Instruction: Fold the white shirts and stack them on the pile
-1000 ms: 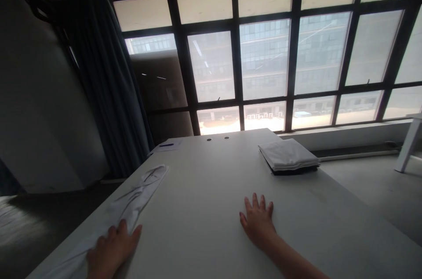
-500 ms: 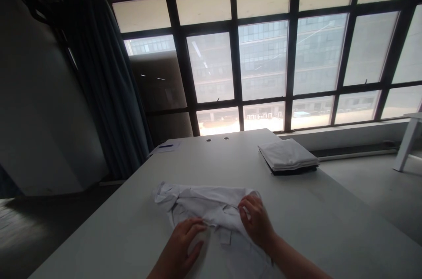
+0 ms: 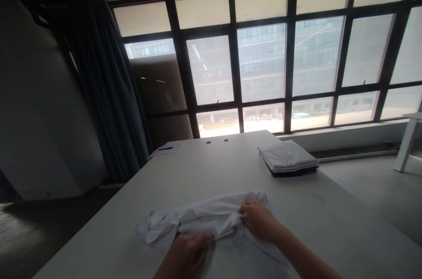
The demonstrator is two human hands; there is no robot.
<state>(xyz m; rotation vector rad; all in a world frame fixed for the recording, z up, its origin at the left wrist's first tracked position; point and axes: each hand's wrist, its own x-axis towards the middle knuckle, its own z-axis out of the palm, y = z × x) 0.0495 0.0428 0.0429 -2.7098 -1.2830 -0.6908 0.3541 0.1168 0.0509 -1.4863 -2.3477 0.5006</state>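
White garment (image 3: 211, 217) lies bunched on the pale table (image 3: 204, 169), the right hand (image 3: 259, 220) pinching its fabric between fingers; whether the left hand (image 3: 189, 250) grips, I cannot tell. Windows (image 3: 262, 63) and a blue curtain (image 3: 110, 94) stand beyond.

Rumpled white cloth (image 3: 212, 218), loosely bunched

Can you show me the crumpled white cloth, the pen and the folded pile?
Crumpled white cloth (image 3: 214, 222): head view, on its wrinkled middle.
Pen (image 3: 165, 148): head view, on the middle of its barrel.
Folded pile (image 3: 288, 155): head view, on its white top.
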